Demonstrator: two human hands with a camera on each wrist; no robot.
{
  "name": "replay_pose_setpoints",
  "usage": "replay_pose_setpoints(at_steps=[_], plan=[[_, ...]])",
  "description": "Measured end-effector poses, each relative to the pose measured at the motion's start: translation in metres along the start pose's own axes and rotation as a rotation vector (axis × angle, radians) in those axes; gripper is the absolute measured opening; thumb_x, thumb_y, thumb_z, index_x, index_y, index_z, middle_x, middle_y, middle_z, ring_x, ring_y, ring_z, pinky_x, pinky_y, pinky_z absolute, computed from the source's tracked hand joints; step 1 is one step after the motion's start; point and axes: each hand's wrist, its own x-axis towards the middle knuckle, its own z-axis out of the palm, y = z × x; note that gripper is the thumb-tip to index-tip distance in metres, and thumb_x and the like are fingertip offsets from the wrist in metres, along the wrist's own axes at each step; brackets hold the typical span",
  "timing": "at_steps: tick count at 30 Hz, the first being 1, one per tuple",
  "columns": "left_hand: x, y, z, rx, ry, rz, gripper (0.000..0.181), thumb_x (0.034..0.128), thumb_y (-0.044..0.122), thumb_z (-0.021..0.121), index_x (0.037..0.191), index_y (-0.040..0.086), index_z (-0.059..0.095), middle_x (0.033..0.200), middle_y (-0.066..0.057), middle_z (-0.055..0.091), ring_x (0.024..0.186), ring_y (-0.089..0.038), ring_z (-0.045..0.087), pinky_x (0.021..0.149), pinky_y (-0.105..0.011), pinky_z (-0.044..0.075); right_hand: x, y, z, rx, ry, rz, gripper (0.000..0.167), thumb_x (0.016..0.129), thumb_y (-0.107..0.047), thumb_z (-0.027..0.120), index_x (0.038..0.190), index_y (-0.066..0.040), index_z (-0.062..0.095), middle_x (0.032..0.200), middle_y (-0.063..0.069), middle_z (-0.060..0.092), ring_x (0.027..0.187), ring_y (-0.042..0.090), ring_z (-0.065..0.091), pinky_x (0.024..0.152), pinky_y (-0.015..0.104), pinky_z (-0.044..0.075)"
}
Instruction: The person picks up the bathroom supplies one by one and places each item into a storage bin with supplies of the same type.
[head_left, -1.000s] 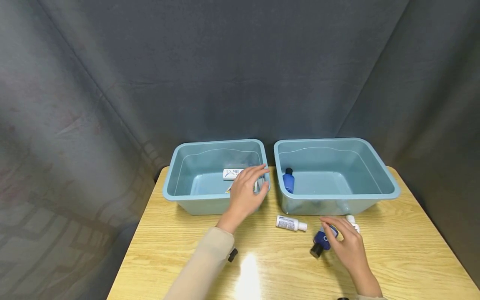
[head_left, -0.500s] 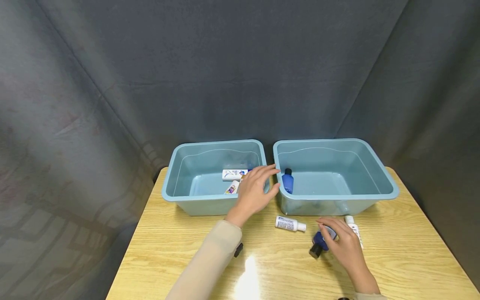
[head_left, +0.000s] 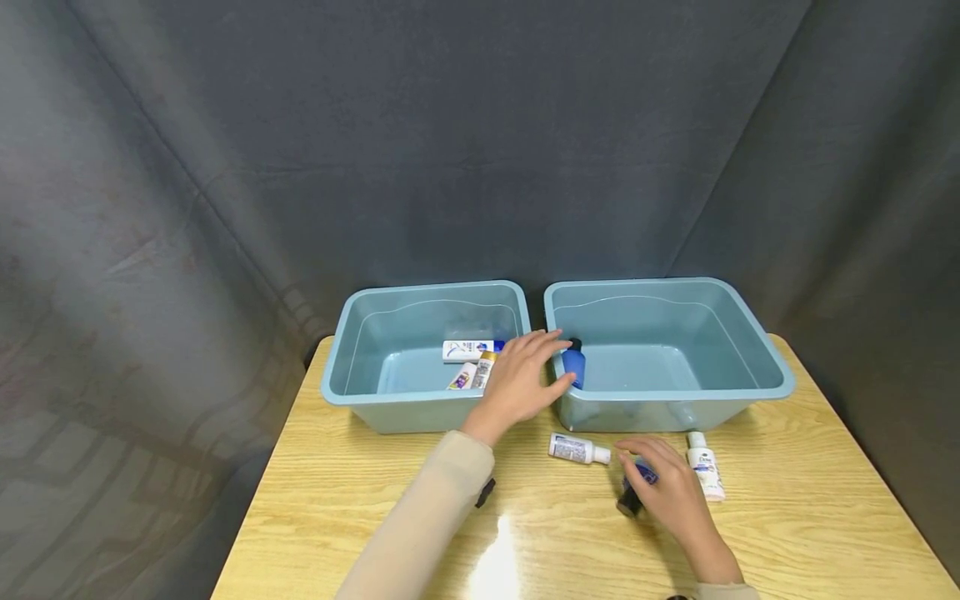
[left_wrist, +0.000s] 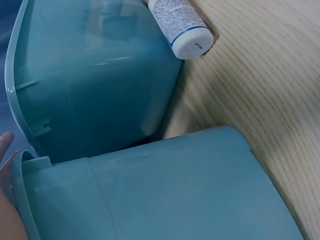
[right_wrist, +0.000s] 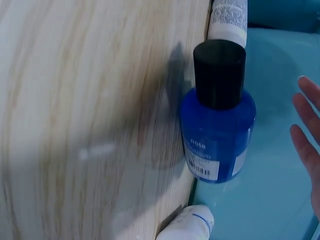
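Note:
My left hand (head_left: 521,383) hovers over the gap between the two blue bins, fingers spread and holding nothing. Its fingertips reach over the right bin's (head_left: 678,396) near left corner, close to a blue bottle (head_left: 574,367) with a black cap inside. In the left wrist view only part of this hand (left_wrist: 7,192) shows at the left edge. My right hand (head_left: 663,487) is above another blue bottle (right_wrist: 217,135) with a black cap, partly covering it in the head view. In the right wrist view the fingers (right_wrist: 306,145) stand apart from that bottle, loosely bent.
The left bin (head_left: 405,398) holds a white bottle (head_left: 467,350) and two smaller containers. Outside, a white bottle (head_left: 577,448) and a Dove bottle (head_left: 705,468) lie on the wooden table (head_left: 337,492). A black cap (head_left: 486,493) peeks out beside my left sleeve.
My left hand has moved right, from over the left bin to the gap, uncovering containers in that bin. My right hand has shifted slightly left over the blue bottle, revealing the Dove bottle.

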Motion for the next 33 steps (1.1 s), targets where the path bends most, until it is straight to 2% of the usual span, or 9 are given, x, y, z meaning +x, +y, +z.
replay_pose_setpoints(at_steps=[4, 9, 13, 17, 24, 33], plan=[[0.000, 0.000, 0.002, 0.025, -0.021, 0.002, 0.053, 0.0966, 0.054, 0.054, 0.143, 0.028, 0.053, 0.154, 0.007, 0.041, 0.144, -0.017, 0.032, 0.117, -0.041, 0.024, 0.001, -0.002, 0.006, -0.010, -0.059, 0.041, 0.036, 0.071, 0.003, 0.083, 0.105, -0.006, 0.074, 0.103, 0.007, 0.072, 0.093, 0.025, 0.067, 0.081, 0.029, 0.052], [0.000, 0.001, 0.003, 0.068, -0.058, -0.002, 0.055, 0.0972, 0.056, 0.051, 0.145, 0.029, 0.051, 0.156, 0.009, 0.037, 0.144, -0.015, 0.030, 0.117, -0.043, 0.023, 0.001, -0.005, 0.013, -0.040, -0.172, 0.159, 0.033, 0.079, -0.008, 0.082, 0.110, -0.009, 0.073, 0.108, 0.007, 0.070, 0.094, 0.024, 0.066, 0.074, 0.045, 0.056], [0.000, 0.003, 0.004, 0.170, -0.104, -0.007, 0.058, 0.0980, 0.061, 0.044, 0.148, 0.032, 0.047, 0.158, 0.011, 0.033, 0.145, -0.014, 0.028, 0.117, -0.045, 0.025, 0.004, -0.007, 0.019, -0.050, -0.229, 0.223, 0.031, 0.082, -0.012, 0.081, 0.111, -0.009, 0.072, 0.108, 0.007, 0.070, 0.094, 0.026, 0.067, 0.075, 0.047, 0.055], [0.000, 0.004, 0.007, 0.237, -0.107, -0.017, 0.060, 0.0976, 0.063, 0.041, 0.148, 0.032, 0.046, 0.159, 0.010, 0.031, 0.145, -0.015, 0.028, 0.116, -0.046, 0.026, 0.007, -0.009, 0.026, -0.056, -0.277, 0.260, 0.031, 0.082, -0.011, 0.081, 0.111, -0.009, 0.072, 0.109, 0.008, 0.069, 0.097, 0.028, 0.066, 0.079, 0.048, 0.054], [0.000, 0.005, 0.009, 0.247, -0.098, -0.036, 0.062, 0.0970, 0.064, 0.040, 0.149, 0.030, 0.047, 0.159, 0.010, 0.031, 0.144, -0.014, 0.031, 0.115, -0.045, 0.028, 0.011, -0.008, 0.039, -0.066, -0.311, 0.301, 0.032, 0.081, -0.014, 0.081, 0.112, -0.009, 0.072, 0.111, 0.011, 0.069, 0.102, 0.036, 0.065, 0.085, 0.055, 0.051], [0.000, 0.004, 0.011, 0.251, -0.076, -0.036, 0.063, 0.0968, 0.063, 0.041, 0.149, 0.029, 0.046, 0.158, 0.009, 0.034, 0.143, -0.015, 0.033, 0.113, -0.044, 0.031, 0.014, -0.007, 0.051, -0.082, -0.352, 0.340, 0.035, 0.081, -0.017, 0.082, 0.113, -0.007, 0.072, 0.113, 0.014, 0.069, 0.100, 0.037, 0.066, 0.084, 0.056, 0.051]])
